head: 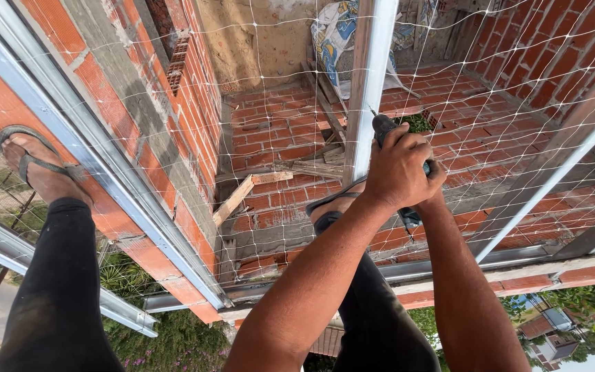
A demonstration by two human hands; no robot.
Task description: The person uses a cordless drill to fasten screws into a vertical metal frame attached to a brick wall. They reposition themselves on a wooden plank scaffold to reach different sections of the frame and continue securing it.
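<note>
Both my hands are wrapped round a black power drill (383, 127) held against an upright grey metal profile (368, 83). My left hand (399, 171) lies on top and covers the drill's body. My right hand (434, 186) is mostly hidden under it, with only its wrist and edge showing at the drill's grip. The drill's tip touches the profile's right edge. A dark lower part of the drill (408, 218) sticks out below the hands.
I stand high above a brick floor (277, 131). One sandalled foot (32, 162) rests on a slanted metal rail (98, 158), the other (339, 201) by the upright profile. White netting (518, 103) spans the opening. Below are wooden planks (242, 196), brick walls (559, 48) and a printed sack (335, 34).
</note>
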